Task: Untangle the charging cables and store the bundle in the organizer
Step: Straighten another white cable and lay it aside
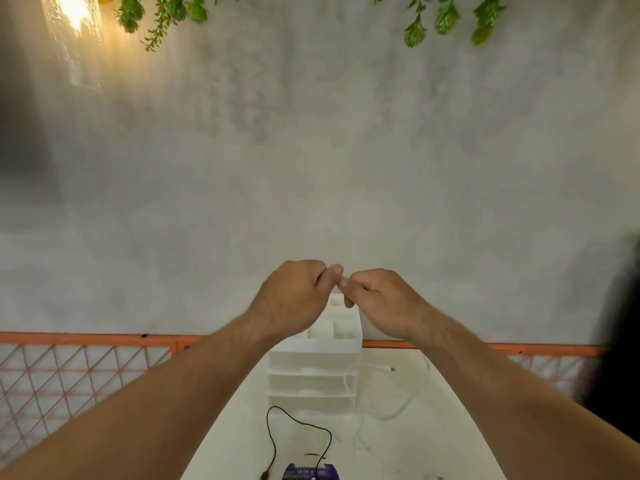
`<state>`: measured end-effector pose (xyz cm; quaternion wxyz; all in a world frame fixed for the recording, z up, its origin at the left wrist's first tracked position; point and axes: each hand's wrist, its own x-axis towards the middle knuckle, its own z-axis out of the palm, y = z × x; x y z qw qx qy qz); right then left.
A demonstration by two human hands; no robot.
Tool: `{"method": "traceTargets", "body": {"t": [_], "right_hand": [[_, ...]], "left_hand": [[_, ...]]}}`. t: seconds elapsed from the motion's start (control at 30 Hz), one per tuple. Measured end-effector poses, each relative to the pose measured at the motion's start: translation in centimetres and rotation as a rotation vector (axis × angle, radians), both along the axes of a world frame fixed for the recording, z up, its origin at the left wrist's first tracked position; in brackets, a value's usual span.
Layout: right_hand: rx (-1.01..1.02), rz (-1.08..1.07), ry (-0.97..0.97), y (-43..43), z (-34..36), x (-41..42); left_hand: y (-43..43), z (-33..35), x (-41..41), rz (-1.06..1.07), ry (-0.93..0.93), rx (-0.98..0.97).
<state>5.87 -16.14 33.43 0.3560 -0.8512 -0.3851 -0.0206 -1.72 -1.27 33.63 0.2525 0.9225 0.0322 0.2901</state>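
While both arms are stretched forward over the white table [450, 441], the left hand [294, 296] and the right hand [377, 303] are held together above the white organizer [313, 368], thumbs nearly touching. Both hands are curled with fingers pinched in; whether anything is gripped between them cannot be told, since no cable is seen at the fingertips.

The organizer is set at the table's far edge, at 12 o'clock from the viewer, with open compartments on top and drawers stacked below. A white cable [408, 400] is laid in a loose loop on the table at the organizer's 3 o'clock side, one plug end pointing toward 3 o'clock. A black cable [277, 431] is curled at the organizer's 6 o'clock side, running down to a dark purple item [308, 472] cut off by the bottom edge. An orange mesh rail [83, 368] is seen at 9 o'clock, and green leaves [446, 15] hang at 12 o'clock before a grey wall [311, 150].
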Motion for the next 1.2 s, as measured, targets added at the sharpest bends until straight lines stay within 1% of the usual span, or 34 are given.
{"method": "traceTargets", "body": {"t": [0.07, 0.17, 0.33, 0.5, 0.63, 0.93, 1.03, 1.1, 1.2], "right_hand": [[0.010, -0.030, -0.088, 0.0, -0.3, 0.3], [0.019, -0.048, -0.125, 0.0, -0.7, 1.0], [0.044, -0.120, -0.120, 0.0, -0.6, 1.5], [0.032, -0.178, -0.109, -0.5, -0.8, 2.5], [0.008, -0.238, -0.107, -1.3, -0.6, 3.5], [-0.004, -0.361, -0.114, -3.5, -0.4, 5.4], [0.004, -0.389, -0.128, -4.2, 0.3, 5.7], [-0.026, -0.369, -0.186, -3.9, 0.8, 5.3], [-0.046, -0.275, -0.245, -2.8, 1.9, 3.8]], "left_hand": [[0.1, 0.0, 0.0, 0.010, -0.041, -0.029], [0.1, 0.0, -0.1, 0.048, -0.037, 0.070], [-0.2, 0.2, -0.1, 0.155, -0.012, 0.248], [0.1, 0.1, -0.2, 0.156, 0.006, 0.334], [0.7, 0.2, -0.3, 0.151, -0.016, 0.375], [4.3, 0.0, -0.9, 0.155, -0.054, 0.376], [6.1, 0.1, -1.3, 0.165, -0.076, 0.332], [7.2, -0.2, -1.5, 0.192, -0.040, 0.274], [8.7, -1.2, -1.4, 0.204, 0.116, 0.103]]}}
